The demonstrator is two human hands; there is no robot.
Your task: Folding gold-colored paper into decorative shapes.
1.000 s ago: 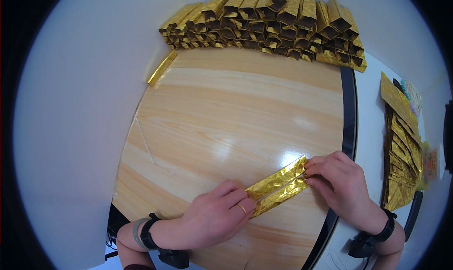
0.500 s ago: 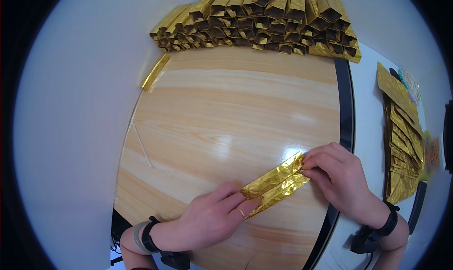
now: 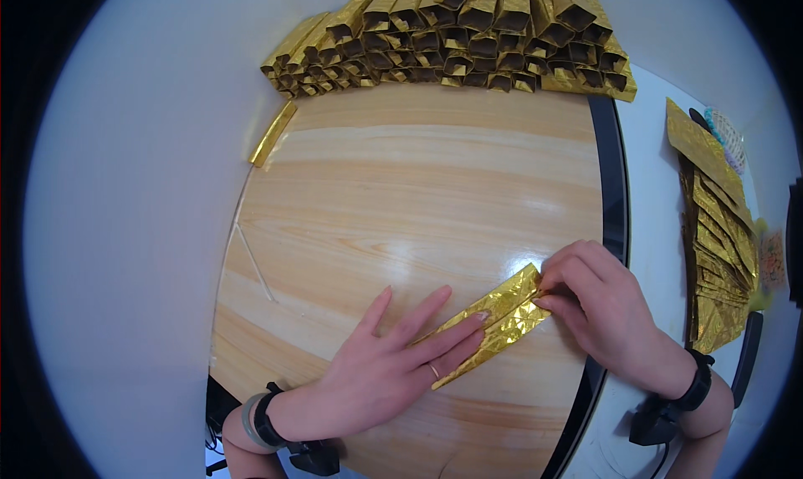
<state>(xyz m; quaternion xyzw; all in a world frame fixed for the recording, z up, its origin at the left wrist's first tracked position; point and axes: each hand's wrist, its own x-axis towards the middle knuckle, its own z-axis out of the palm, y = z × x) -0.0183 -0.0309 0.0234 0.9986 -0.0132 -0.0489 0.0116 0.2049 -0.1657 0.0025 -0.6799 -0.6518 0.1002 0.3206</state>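
Pinching gold strip (image 3: 510, 317), seemingly: right hand (image 3: 600, 309); left hand (image 3: 383, 368) partly atop.

— "What is seen at right?"

— "A white surface (image 3: 642, 136), with a woven item trimmed in turquoise (image 3: 726, 130), a blurred container (image 3: 774, 259) and a long black bar (image 3: 747, 358) along its right side."

— "And at left?"

— "A pale wall (image 3: 134, 228) borders a wood-grained tabletop (image 3: 401, 186), where a thin white strip (image 3: 256, 263) slants."

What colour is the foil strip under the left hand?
Shiny gold; the foil strip shows best in the head view.
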